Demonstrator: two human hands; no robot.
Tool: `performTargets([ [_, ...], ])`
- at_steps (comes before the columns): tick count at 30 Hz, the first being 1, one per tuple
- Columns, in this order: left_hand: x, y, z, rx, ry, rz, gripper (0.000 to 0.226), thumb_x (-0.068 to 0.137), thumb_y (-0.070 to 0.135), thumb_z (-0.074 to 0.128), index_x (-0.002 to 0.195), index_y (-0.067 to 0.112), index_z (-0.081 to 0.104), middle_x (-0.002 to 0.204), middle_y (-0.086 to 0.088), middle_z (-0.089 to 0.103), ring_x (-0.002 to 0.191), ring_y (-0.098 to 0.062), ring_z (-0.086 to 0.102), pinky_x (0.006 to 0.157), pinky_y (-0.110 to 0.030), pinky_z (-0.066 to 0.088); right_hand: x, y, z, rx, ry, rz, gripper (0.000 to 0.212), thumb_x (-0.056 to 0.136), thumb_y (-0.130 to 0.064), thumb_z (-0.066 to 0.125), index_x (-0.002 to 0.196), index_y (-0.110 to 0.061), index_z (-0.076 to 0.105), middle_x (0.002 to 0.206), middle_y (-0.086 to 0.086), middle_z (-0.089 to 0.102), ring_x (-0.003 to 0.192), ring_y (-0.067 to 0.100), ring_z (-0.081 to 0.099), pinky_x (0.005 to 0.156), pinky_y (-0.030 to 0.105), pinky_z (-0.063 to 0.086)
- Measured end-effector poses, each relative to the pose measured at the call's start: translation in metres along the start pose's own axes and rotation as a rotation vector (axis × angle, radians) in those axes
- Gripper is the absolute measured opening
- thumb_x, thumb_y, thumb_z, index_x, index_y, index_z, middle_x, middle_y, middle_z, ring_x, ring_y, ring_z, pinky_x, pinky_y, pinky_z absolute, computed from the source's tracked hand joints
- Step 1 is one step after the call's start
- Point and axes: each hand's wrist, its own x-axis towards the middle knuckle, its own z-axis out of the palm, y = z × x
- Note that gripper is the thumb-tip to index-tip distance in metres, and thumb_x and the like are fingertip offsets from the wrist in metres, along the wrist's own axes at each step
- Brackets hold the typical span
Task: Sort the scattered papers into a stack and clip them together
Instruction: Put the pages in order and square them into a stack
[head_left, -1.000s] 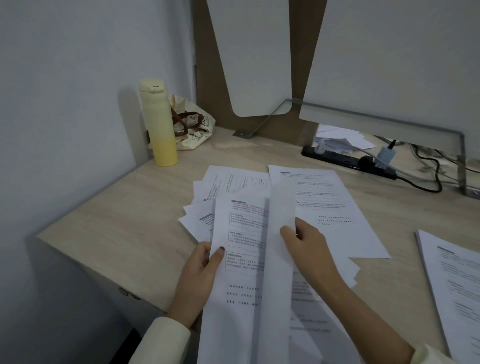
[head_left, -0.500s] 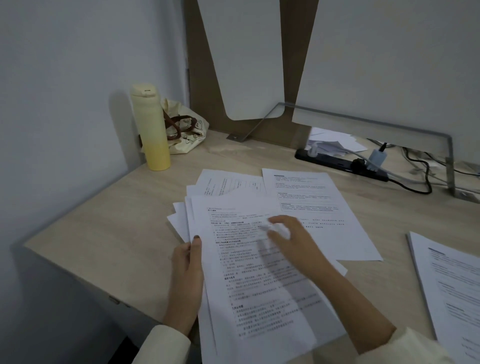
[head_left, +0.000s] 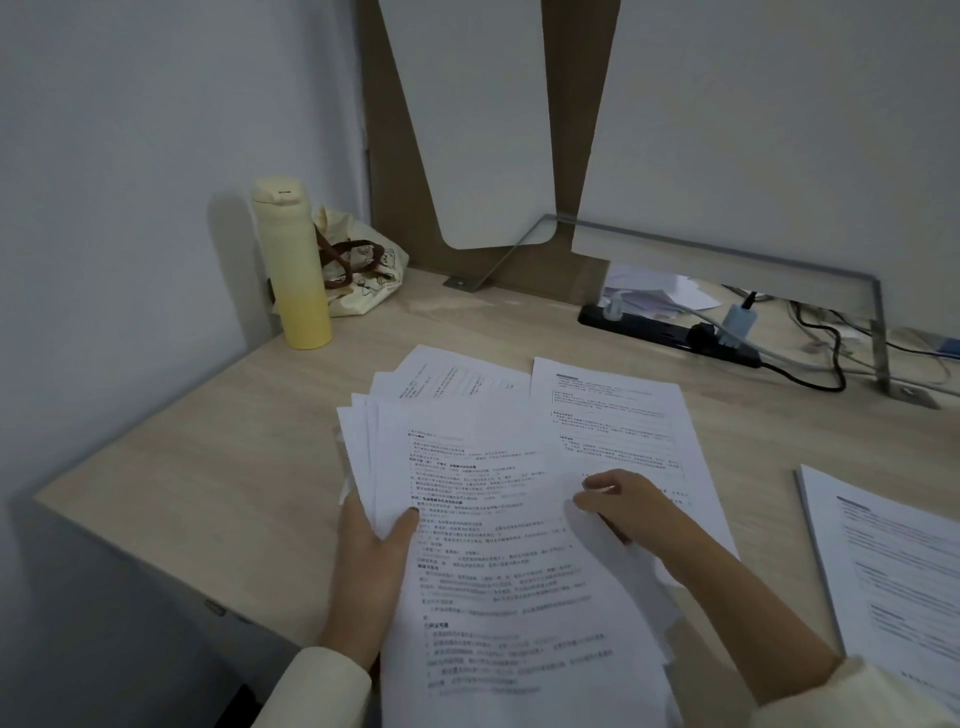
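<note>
The fanned bundle of printed sheets (head_left: 483, 525) lies over the near edge of the desk (head_left: 208, 467), to the right of the yellow flask (head_left: 292, 265) and much nearer the camera. The left hand (head_left: 371, 561) grips its left edge, thumb on the top page and fingers hidden beneath, so the sheets are pinched between them. The right hand (head_left: 631, 512) sits on the bundle's right side, farther from the flask. Its fingers are curled and appear to pinch a curled sheet (head_left: 621, 569) that bends up under the palm, though blur hides the exact hold.

A single sheet (head_left: 615, 410) lies flat on the desk just beyond that hand, its near part tucked under the bundle. More loose pages (head_left: 452, 376) spread out between the bundle and the flask. A side stack (head_left: 888, 571) of printed pages lies well apart at the desk's right, farthest from the flask.

A cloth bag (head_left: 366, 283) with brown handles touches the flask's right side. A black power strip (head_left: 665, 332) lies along the back of the desk, well to the flask's right, with plugs and cables in it
</note>
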Motion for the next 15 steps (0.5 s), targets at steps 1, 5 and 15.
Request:
performTargets([
  [1,0.001,-0.001,-0.002,0.014,-0.041,-0.009,0.047,0.089,0.002,0.053,0.128,0.024,0.041,0.109,0.011,0.057,0.104,-0.011,0.056,0.097,-0.035,0.042,-0.003,0.001,0.0,0.016,-0.02,-0.008,0.032,0.09,-0.026,0.056,0.119,-0.013,0.055,0.089,-0.005,0.056,0.072,0.011,0.049,0.063,0.021,0.037],
  [5,0.002,0.001,-0.01,0.032,-0.087,-0.019,0.048,0.09,0.004,0.051,0.134,0.02,0.041,0.112,0.008,0.059,0.106,-0.014,0.057,0.089,-0.03,0.045,-0.009,0.009,-0.009,0.088,0.054,-0.098,0.014,0.09,-0.024,0.056,0.09,-0.013,0.064,0.082,-0.003,0.06,0.076,0.013,0.055,0.072,0.025,0.043],
  [15,0.019,-0.01,-0.015,0.154,0.044,0.018,0.045,0.093,0.007,0.047,0.136,0.013,0.038,0.134,-0.006,0.051,0.124,-0.024,0.048,0.11,-0.046,0.033,0.017,0.039,-0.061,-0.261,0.476,0.356,0.072,0.076,-0.035,0.072,0.126,0.006,0.04,0.133,0.027,0.036,0.126,0.04,0.033,0.097,0.044,0.037],
])
